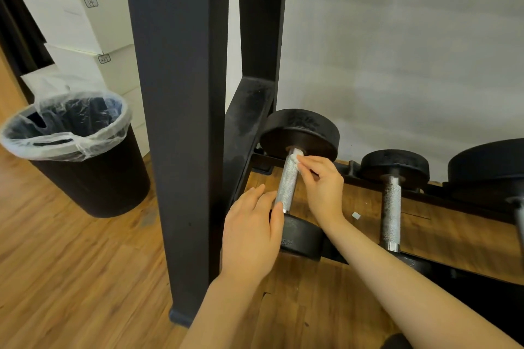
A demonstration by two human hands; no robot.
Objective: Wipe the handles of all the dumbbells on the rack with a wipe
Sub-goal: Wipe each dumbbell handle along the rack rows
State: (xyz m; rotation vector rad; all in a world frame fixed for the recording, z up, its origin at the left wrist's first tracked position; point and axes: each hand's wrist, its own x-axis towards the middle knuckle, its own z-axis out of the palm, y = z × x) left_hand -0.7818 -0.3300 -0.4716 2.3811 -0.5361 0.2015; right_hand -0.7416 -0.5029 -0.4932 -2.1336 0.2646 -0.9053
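Observation:
The leftmost dumbbell [299, 133] lies on the bottom tier of the black rack [178, 110], with a knurled silver handle [287, 188] between black ends. My right hand [323, 183] pinches a small white wipe [295, 156] against the far end of that handle. My left hand [251, 232] rests on the near black end [303, 238], fingers straight, fingertips beside the handle. A second dumbbell [392, 207] lies to the right. Part of a third [487, 161] shows at the right edge.
A black bin [76, 150] with a clear liner stands on the wood floor to the left of the rack post. White boxes [93, 28] are stacked behind it. A small white scrap [356, 215] lies on the floor between the two dumbbells.

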